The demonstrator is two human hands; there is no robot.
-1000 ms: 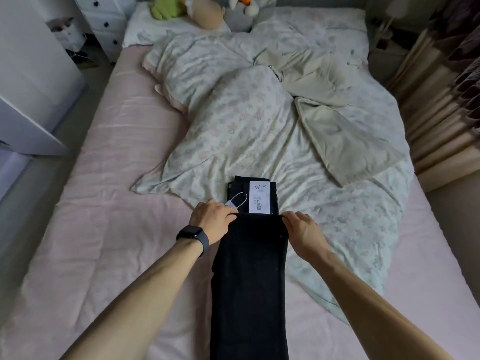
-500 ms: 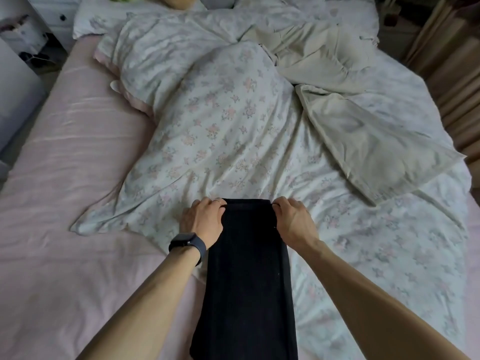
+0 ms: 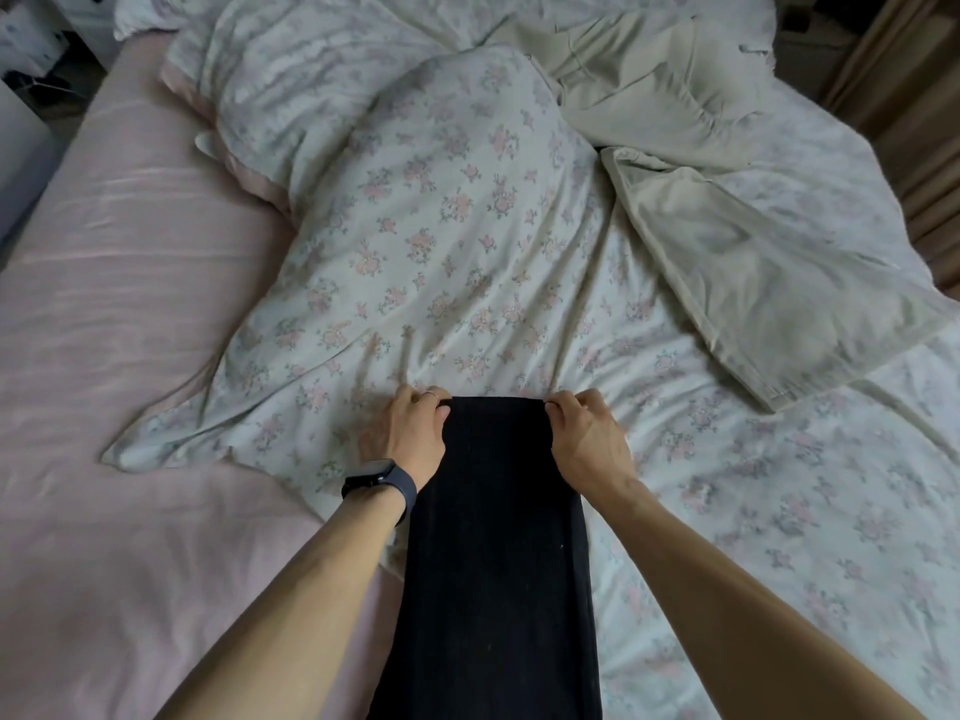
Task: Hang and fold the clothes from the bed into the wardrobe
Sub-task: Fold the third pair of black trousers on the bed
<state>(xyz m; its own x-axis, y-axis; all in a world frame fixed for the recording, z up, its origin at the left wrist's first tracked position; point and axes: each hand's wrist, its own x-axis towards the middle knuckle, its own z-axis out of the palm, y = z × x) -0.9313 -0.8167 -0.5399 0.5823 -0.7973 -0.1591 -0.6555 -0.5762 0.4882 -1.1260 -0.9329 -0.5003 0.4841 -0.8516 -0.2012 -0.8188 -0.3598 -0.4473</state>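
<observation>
Two grips logged: I see left hand (image 3: 405, 439) and right hand (image 3: 587, 440) each pinching a far corner of the black garment (image 3: 498, 553), flat on the floral duvet (image 3: 441, 252).

The light is dim, soft and greyish, with no hard shadows. The black garment (image 3: 498, 537) reads as a nearly flat dark mass with little texture. Left of it the pink sheet (image 3: 130, 304) shows pale sheen streaks. Beyond it the floral duvet (image 3: 441, 226) is fairly sharp, while the far corners smear and bend.
</observation>
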